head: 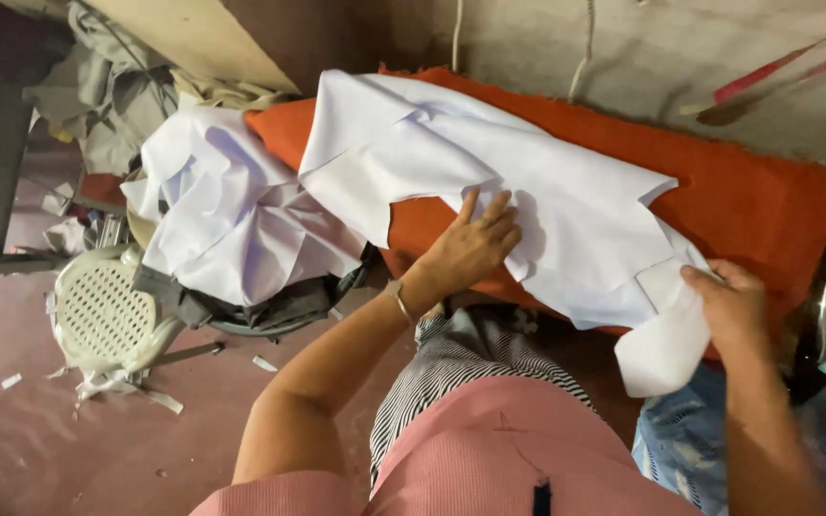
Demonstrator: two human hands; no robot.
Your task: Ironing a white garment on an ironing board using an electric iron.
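Now an orange-covered bench [767,191] carries a white cloth [528,182] spread along its near edge, where the left hand [470,244] lies flat and open on it and the right hand [733,306] pinches its hanging corner.

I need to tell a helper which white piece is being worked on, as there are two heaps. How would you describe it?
Find the orange padded surface along the wall. The white fabric piece lies spread flat across it, with the left hand pressing it and the right hand gripping its hanging corner. The other white pile sits crumpled, off the orange.
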